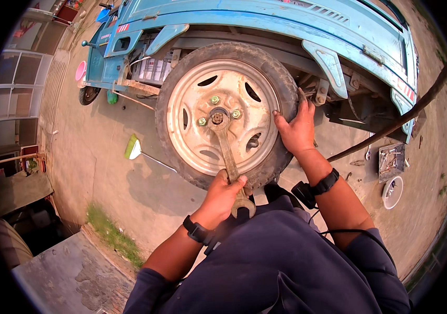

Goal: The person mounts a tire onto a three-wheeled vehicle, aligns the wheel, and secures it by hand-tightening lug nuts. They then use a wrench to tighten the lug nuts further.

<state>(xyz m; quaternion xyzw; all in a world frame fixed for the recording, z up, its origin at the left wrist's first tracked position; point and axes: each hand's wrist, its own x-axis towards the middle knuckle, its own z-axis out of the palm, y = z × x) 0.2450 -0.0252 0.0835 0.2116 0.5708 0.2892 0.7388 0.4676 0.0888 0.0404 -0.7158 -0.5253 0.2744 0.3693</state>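
Within left-hand fingers (232,184): wrench (228,157) handle.

sleeves: dark navy long-sleeve top, both pushed up past elbows, cloth bunched in folds; forearms bare
torso/lap: same dark navy fabric, plain, no print visible, fills lower centre of view
left hand (222,194): bare, no glove; black band w/ small dark boxy unit at wrist, sits on top side
right hand (297,131): bare, no glove; black strap at wrist w/ bulkier black round module on inner side
cable: thin black wire runs from right wrist module back along forearm, loops over navy sleeve nr elbow
rings/marks: none discernible, too small to tell
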